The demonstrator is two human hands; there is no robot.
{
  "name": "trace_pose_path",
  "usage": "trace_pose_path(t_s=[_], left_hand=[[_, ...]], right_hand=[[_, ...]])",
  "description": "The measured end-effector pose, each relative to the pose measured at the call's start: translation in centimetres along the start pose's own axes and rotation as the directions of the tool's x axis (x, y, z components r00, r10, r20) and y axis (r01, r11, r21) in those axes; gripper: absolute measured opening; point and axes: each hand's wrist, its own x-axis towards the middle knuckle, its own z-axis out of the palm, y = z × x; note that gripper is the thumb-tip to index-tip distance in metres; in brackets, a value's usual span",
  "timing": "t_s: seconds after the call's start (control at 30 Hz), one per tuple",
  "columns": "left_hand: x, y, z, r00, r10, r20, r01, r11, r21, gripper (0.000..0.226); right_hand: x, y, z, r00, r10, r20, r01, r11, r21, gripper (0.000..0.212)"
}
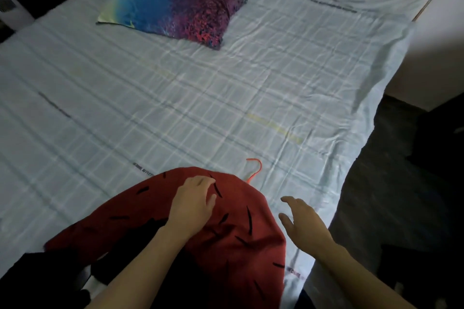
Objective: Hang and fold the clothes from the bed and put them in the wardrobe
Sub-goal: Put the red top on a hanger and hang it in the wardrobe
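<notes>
From my head view, the red garment lies at the near edge of the bed, rust red with short black dashes scattered over it, bunched into a rounded heap. An orange hanger hook pokes out from its far side onto the sheet. My left hand rests on top of the cloth, fingers loosely spread, gripping nothing. My right hand hovers just beside the garment toward the bed's right edge, fingers spread, clear of the fabric. Dark clothing sits at the near left corner. The sheet is pale blue with a check pattern, wrinkled. A blue-to-purple pillow lies toward the far left corner. The room around the bed is dim.
</notes>
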Motion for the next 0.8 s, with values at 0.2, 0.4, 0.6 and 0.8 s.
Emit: trace_pose_path(t_s=[0.2,0.4,0.6,0.8], left_hand=[[5.7,-4.0,3.9,0.994,0.040,0.104,-0.048,0.996,0.073,0.042],[9.6,-6.9,7.9,0.974,0.074,0.216,-0.097,0.990,0.098,0.048],[12.1,-8.9,11.0,0.949,0.080,0.306,-0.152,0.964,0.220,0.061],[12.3,-10.0,11.9,0.974,0.130,0.183,-0.165,0.967,0.194,0.018]], right_hand=[[5.9,1.7,4.3,0.988,0.152,0.027,-0.155,0.979,0.130,0.045],[8.3,1.6,9.0,0.980,0.180,0.079,-0.186,0.980,0.074,0.044],[9.2,1.6,11.0,0.972,0.233,0.017,-0.233,0.971,0.057,0.044],[9.4,1.7,12.5,0.960,0.278,-0.031,-0.269,0.949,0.165,0.021]])
